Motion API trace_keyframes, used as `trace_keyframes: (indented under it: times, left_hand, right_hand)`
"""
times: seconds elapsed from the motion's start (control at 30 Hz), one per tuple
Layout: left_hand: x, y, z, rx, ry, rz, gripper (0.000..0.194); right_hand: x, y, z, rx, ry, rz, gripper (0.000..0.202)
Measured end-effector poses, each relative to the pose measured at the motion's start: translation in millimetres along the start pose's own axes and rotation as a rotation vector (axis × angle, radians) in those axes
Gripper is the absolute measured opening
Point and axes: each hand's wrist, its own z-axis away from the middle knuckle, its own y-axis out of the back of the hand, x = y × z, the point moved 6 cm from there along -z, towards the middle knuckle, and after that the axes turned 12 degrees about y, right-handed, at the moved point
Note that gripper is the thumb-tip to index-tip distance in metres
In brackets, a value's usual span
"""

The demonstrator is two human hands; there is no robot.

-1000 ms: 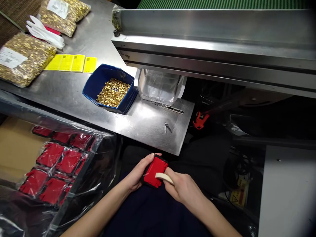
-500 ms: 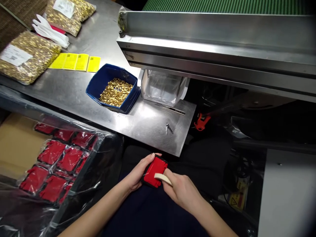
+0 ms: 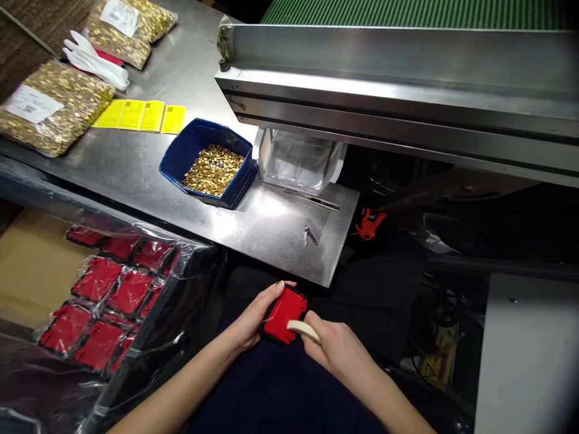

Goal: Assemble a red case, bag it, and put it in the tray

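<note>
My left hand (image 3: 259,316) is closed around a red plastic part with black edges (image 3: 286,313), held tilted above my lap, thumb along its upper edge. In my right hand (image 3: 332,343), a cream-coloured curved strip-like tool (image 3: 304,330) is gripped, its tip at the lower right of the part's red face. Whether that tip touches the face I cannot tell. Beyond the hands, a blue bin (image 3: 181,158) of small gold-coloured metal pieces (image 3: 213,170) sits on the metal table (image 3: 181,222), with a nail clipper (image 3: 310,235) near the table's corner.
Plastic-wrapped red parts (image 3: 97,278) lie in a lined box on the left. Bags of gold pieces (image 3: 58,105), yellow labels (image 3: 131,114) and a white glove (image 3: 94,60) occupy the table's far left. A clear-lined bin (image 3: 298,163) stands under the conveyor's metal frame (image 3: 384,108).
My right hand has shifted slightly right and down with the cream tool, whose tip has slid toward the part's right edge. The left hand and the part stay nearly still.
</note>
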Motion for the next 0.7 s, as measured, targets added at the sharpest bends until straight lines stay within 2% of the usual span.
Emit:
trace_keyframes:
  times: [0.17, 0.27, 0.43, 0.6, 0.7]
  left_hand:
    - [-1.4, -0.2, -1.7, 0.0, 0.03, 0.029, 0.049]
    - [-1.1, -1.3, -1.1, 0.002, 0.041, 0.044, 0.048]
    - [-0.7, -1.7, -0.8, 0.02, 0.053, 0.078, 0.046]
    - [-0.8, -0.9, -0.8, 0.02, 0.069, 0.089, 0.045]
    - [-0.3, -2.0, -0.6, 0.006, 0.084, 0.092, 0.045]
  right_hand:
    - [1.3, 3.9, -0.9, 0.052, 0.013, -0.019, 0.015]
    - [3.9, -1.8, -4.4, 0.035, 0.002, 0.022, 0.01]
    - [1.8, -2.4, -12.0, 0.043, 0.042, 0.058, 0.016]
    - [0.8, 2.0, -3.0, 0.006, 0.035, -0.015, 0.008]
    - [0.7, 0.5, -3.5, 0.015, 0.064, 0.003, 0.009]
